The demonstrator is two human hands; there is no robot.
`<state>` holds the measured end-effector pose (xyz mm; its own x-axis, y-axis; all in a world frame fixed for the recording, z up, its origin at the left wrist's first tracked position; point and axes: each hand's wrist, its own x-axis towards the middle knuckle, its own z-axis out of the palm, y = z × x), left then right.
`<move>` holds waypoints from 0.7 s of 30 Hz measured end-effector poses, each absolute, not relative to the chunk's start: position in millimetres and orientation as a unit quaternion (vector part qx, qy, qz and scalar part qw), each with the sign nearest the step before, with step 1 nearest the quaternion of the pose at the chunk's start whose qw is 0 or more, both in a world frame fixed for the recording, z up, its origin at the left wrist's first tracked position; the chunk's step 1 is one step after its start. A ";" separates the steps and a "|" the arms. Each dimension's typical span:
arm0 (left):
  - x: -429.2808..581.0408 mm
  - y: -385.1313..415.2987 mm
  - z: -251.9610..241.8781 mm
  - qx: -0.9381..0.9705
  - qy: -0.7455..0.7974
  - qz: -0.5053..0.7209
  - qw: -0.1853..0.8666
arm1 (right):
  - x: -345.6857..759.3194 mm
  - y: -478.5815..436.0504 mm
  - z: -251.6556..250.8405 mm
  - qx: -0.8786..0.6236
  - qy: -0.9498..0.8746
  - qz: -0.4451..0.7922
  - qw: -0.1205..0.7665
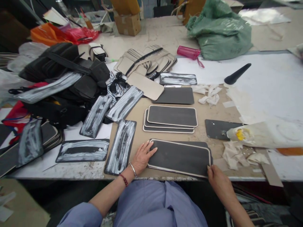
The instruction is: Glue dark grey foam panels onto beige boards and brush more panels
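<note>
A dark grey rectangular panel [180,157] with rounded corners and a pale border lies at the table's front edge, slightly askew over another dark panel. My left hand [141,157] rests on its left end, fingers spread. At the right end, my right hand [219,179] pinches the panel's edge between thumb and fingers. Just beyond is a small stack of similar bordered panels [172,116]. To the left lie dark panels streaked with white paste, among them one upright piece [121,146] and one lying crosswise [82,150].
Black fabric parts [63,72] are heaped at the left. Beige panels [146,60] are piled farther back. On the right are a whitish glue container [262,134], crumpled scraps [234,154] and a black tapered tool [237,74]. A green sack [220,31] and pink bottle [188,52] stand behind.
</note>
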<state>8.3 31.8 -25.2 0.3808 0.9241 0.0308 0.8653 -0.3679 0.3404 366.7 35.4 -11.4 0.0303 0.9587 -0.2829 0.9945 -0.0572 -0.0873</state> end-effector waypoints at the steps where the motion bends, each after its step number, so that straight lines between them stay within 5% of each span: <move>1: 7.6 31.4 -26.7 0.822 0.542 0.109 0.134 | 366.7 34.8 -11.6 0.715 0.684 -0.132 0.068; 13: 27.5 41.4 -5.7 0.828 0.511 0.185 0.139 | 357.2 32.6 -6.4 0.728 0.669 -0.106 0.109; 21: 46.8 41.6 -34.0 0.850 0.478 0.201 0.096 | 347.8 31.2 1.7 0.746 0.646 -0.114 0.110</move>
